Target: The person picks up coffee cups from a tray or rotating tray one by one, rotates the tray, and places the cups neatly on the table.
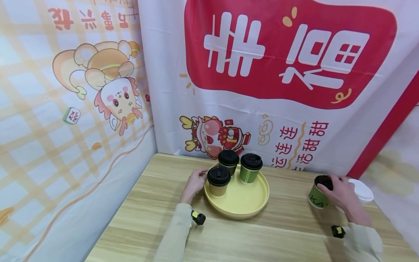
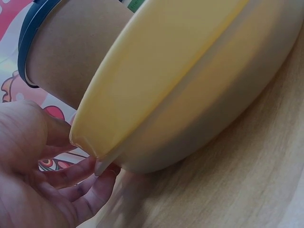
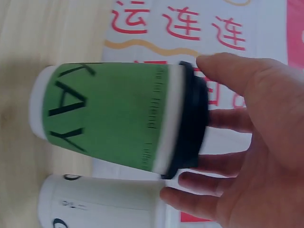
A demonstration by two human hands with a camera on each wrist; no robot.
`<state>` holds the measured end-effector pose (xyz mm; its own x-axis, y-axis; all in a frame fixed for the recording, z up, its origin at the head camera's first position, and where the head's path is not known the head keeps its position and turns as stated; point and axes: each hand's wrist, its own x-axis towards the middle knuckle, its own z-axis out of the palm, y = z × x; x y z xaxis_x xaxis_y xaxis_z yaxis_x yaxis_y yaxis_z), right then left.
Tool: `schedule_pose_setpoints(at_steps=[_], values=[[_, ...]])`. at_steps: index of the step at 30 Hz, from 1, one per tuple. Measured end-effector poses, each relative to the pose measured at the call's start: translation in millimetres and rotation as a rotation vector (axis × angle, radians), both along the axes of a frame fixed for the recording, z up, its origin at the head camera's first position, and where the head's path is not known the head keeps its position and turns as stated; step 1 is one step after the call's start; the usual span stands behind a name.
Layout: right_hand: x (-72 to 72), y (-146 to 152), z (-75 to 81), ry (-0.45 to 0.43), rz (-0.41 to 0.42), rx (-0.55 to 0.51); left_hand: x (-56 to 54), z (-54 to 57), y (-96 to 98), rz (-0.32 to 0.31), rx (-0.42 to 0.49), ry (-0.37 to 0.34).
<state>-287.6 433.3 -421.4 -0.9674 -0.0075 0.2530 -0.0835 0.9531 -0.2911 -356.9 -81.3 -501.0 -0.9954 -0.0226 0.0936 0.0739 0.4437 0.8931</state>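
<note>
In the head view my left hand holds the left rim of a round yellow tray. The left wrist view shows fingers curled under that rim; the thumb is partly hidden. On the tray stand three black-lidded paper cups: a brown cup nearest the hand, a dark cup behind it and a green cup to the right. Off to the right, my right hand is spread around the black lid of another green cup, upright on the table. Its thumb lies by the lid's edge; the other fingers are partly behind it.
A white cup with a white lid stands right beside the green cup, partly behind my right hand. The wooden table meets a printed cloth at the back and another patterned cloth on the left.
</note>
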Motion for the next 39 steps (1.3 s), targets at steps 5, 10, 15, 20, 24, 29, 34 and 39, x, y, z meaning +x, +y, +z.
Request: schedule_pose_setpoints(at_steps=[5,10,15,20,24,29,34,39], values=[[7.4,1,16.8,-0.006,-0.061,-0.021,0.1,-0.5,1.3,0.003,0.000,0.008],[8.2,-5,31.6,0.000,-0.072,-0.071,0.2,-0.7,1.6,0.009,0.005,0.025],[7.5,-18,41.8,-0.003,-0.024,-0.144,0.9,-0.3,0.9,0.003,0.000,0.044],[7.5,-37,48.5,-0.043,-0.014,-0.242,1.6,0.2,2.1,0.009,0.008,0.052],[7.6,-50,48.0,-0.040,0.045,-0.303,1.9,0.3,2.3,0.017,-0.003,0.055],[3.5,-64,41.7,-0.098,0.109,-0.356,2.4,-1.1,3.5,0.006,-0.009,0.044],[-7.2,-77,32.3,-0.124,0.108,-0.357,1.3,-2.0,3.7,0.011,0.004,0.024],[-22.3,-90,20.7,-0.147,0.144,-0.380,-0.8,-2.1,2.5,0.011,0.000,0.031]])
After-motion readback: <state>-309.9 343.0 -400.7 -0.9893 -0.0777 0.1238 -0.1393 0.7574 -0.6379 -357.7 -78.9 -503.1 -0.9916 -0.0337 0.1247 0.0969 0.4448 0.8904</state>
